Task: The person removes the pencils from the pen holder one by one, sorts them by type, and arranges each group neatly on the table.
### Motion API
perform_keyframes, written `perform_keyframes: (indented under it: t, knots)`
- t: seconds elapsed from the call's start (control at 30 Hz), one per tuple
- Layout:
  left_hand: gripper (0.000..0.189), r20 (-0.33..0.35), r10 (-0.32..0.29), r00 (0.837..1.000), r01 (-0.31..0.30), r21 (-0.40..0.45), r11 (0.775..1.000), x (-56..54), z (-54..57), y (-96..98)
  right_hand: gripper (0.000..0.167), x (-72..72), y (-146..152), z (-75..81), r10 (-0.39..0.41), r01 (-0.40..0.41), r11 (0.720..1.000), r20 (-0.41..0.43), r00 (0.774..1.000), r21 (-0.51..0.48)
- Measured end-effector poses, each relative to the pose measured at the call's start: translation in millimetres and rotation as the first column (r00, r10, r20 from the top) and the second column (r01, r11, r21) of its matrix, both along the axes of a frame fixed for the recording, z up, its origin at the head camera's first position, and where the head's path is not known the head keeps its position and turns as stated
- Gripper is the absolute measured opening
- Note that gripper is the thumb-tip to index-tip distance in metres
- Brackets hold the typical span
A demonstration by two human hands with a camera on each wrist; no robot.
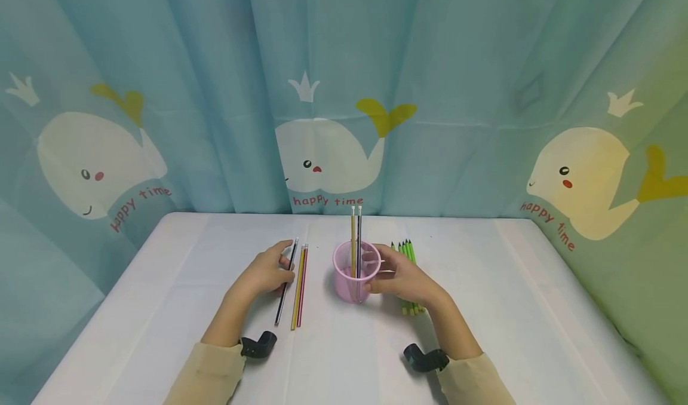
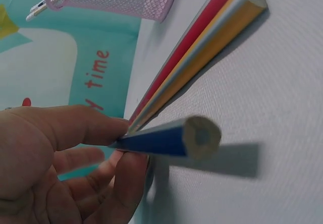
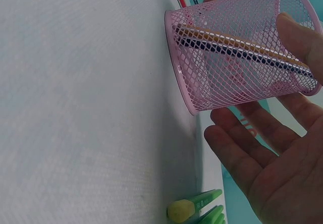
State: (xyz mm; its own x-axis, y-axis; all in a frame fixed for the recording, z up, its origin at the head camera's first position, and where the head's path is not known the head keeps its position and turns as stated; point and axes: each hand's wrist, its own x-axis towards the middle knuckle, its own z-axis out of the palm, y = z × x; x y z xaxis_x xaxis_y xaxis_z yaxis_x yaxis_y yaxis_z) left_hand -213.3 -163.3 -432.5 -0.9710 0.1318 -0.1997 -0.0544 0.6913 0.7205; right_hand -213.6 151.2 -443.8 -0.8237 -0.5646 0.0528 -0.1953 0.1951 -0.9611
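Observation:
My left hand [image 1: 267, 272] pinches a dark blue pencil [image 2: 154, 141] between thumb and fingers, its flat end tipped off the table in the left wrist view. Beside it a yellow pencil [image 1: 297, 294] and a red pencil [image 1: 303, 285] lie side by side. To their right stands a pink mesh pencil cup [image 3: 232, 67], upright in the head view. It holds a yellow pencil [image 1: 353, 232] and a dark pencil [image 1: 359, 232]. My right hand [image 1: 405, 278] holds the cup from its right side, thumb at the front and fingers round the back.
Several green pencils [image 1: 411, 252] lie in a bunch on the white table [image 1: 484, 309], partly under my right hand. Behind the table's far edge hangs a blue curtain [image 1: 462, 106] with whale prints. Each wrist wears a black camera mount [image 1: 260, 345].

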Motion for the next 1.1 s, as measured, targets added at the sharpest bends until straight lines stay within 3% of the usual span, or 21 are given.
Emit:
perform_keyframes:
  t: [0.37,0.77,1.1]
  knots:
    - [0.077,-0.026,0.001,1.0,-0.001,0.008,1.0,-0.1,-0.3,5.0,0.074,-2.7,1.2,1.7,0.008,-0.007,1.0,0.014,1.0,-0.015]
    - [0.079,-0.006,0.012,1.0,-0.012,0.008,1.0,3.9,2.6,8.0,0.073,-1.8,1.4,-1.0,0.013,-0.013,1.0,0.012,1.0,-0.019]
    - [0.079,-0.001,0.016,1.0,-0.016,-0.001,1.0,3.6,-1.5,7.4,0.075,-0.1,0.6,0.1,0.012,-0.012,1.0,0.009,1.0,-0.009]
